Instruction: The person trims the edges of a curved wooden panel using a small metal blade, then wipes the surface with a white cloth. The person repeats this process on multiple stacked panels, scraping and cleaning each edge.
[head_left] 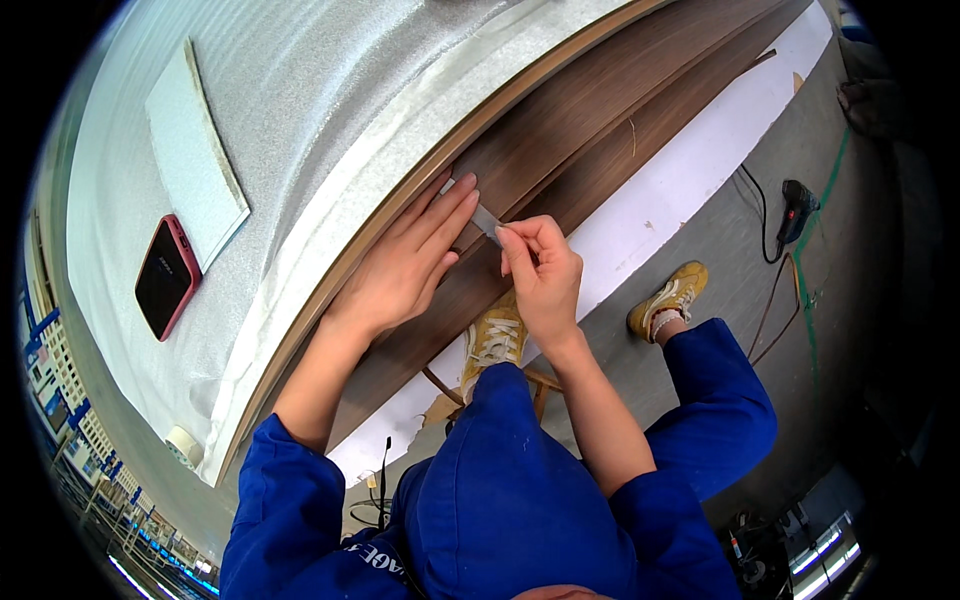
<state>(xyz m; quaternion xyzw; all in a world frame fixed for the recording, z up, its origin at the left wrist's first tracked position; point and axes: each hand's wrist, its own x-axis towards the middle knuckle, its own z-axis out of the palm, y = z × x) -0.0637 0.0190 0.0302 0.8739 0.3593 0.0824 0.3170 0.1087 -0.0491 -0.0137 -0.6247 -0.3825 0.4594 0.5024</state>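
My left hand (400, 265) lies with its fingers stretched out along the edge of a brown wood-grain panel (570, 95). Between its fingertips and my right hand runs a thin, flat grey strip (486, 220); whether it is metal or tape I cannot tell. My right hand (543, 280) pinches the near end of that strip between thumb and fingers, over the panel. The strip's far end passes under or beside the left fingers, which partly hide it.
White foam sheeting (300, 130) covers the surface at left, bearing a phone (167, 278) and a pale flat pad (195, 160). A tape roll (183, 447) sits at its near corner. On the grey floor lie a black heat-gun-like tool (797, 212) and its cable. My foot (497, 338) is beside the panel.
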